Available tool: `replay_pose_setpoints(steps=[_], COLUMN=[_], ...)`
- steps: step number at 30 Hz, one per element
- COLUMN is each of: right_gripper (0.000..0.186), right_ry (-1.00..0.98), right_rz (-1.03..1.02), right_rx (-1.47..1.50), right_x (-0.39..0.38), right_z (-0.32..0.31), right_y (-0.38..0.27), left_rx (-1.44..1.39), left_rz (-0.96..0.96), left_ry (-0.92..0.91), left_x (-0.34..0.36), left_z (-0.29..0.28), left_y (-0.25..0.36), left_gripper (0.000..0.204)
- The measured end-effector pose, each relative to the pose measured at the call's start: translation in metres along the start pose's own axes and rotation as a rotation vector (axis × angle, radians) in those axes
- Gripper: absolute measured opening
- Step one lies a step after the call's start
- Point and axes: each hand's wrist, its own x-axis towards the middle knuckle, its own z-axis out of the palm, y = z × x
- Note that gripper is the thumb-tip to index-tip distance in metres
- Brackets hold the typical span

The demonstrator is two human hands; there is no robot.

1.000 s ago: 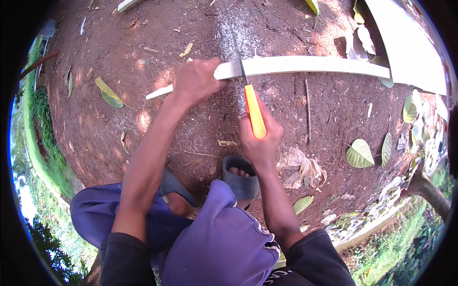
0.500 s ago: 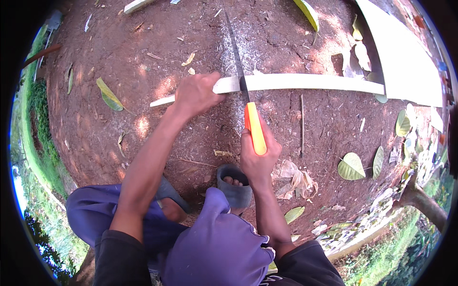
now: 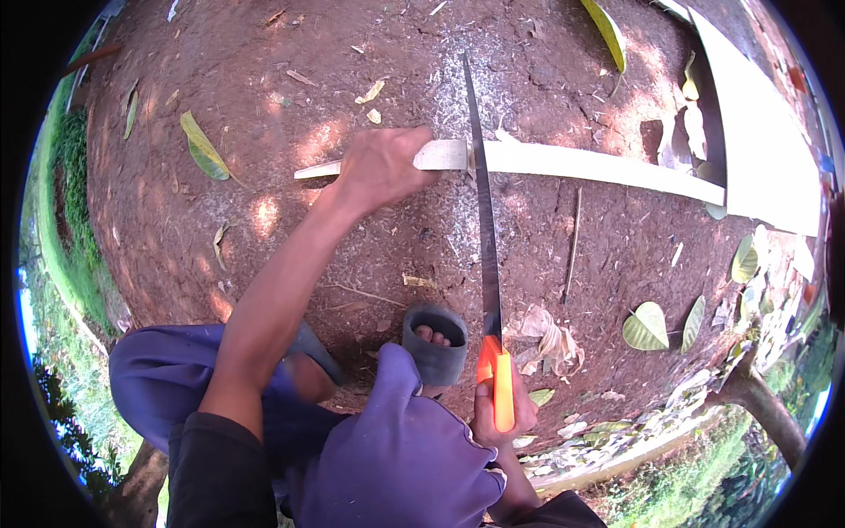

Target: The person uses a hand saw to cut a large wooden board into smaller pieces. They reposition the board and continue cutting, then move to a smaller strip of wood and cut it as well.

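My left hand (image 3: 384, 169) is closed around a narrow white wooden strip (image 3: 598, 165) near its left end, pressing it down above the soil. In my right hand (image 3: 519, 412) is a handsaw (image 3: 488, 255) with an orange and yellow handle, held low beside my right foot. Its long dark blade points away from me and crosses the strip just right of my left hand, with the tip part at the cut. At its right end the strip meets a large white board (image 3: 761, 132).
Pale sawdust (image 3: 458, 207) covers the reddish soil beneath the blade. My sandalled foot (image 3: 436, 343) stands left of the saw. Dry leaves (image 3: 647, 327) and a thin stick (image 3: 573, 242) lie to the right. A tree trunk (image 3: 766, 409) rises at lower right.
My right hand has pulled the handsaw back toward me, so more blade shows on my side of the strip. My left hand keeps its hold on the strip.
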Motion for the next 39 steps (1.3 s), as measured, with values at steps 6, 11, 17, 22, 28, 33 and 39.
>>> replay_pose_setpoints(steps=[6, 11, 17, 22, 28, 33, 39], right_gripper=[0.050, 0.048, 0.051, 0.049, 0.048, 0.048, 0.049], right_ry=[-0.038, 0.032, 0.021, 0.022, 0.035, 0.030, 0.032], right_rz=[0.041, 0.178, -0.007, 0.086, 0.025, 0.077, 0.131], right_rx=[-0.053, 0.101, 0.000, 0.083, 0.113, 0.087, 0.170], right_x=[-0.012, 0.057, 0.022, 0.024, 0.057, -0.005, 0.080], right_z=[-0.001, 0.049, 0.040, 0.034, 0.051, 0.023, 0.066], right_y=[-0.002, -0.004, 0.023, 0.005, 0.012, 0.010, 0.005], left_rx=[-0.032, 0.045, -0.026, -0.019, 0.037, 0.023, 0.057], left_rz=[-0.091, 0.105, -0.055, -0.094, 0.000, -0.089, -0.031], left_ry=[-0.058, 0.111, -0.049, -0.032, -0.021, -0.091, -0.029], left_x=[0.000, -0.002, 0.000, -0.006, -0.002, -0.003, 0.002], left_z=[-0.003, 0.002, -0.007, 0.001, -0.006, -0.008, -0.012], left_y=[0.002, -0.003, 0.003, 0.005, 0.002, 0.014, 0.010], left_gripper=[0.029, 0.035, 0.034, 0.039, 0.034, 0.032, 0.029])
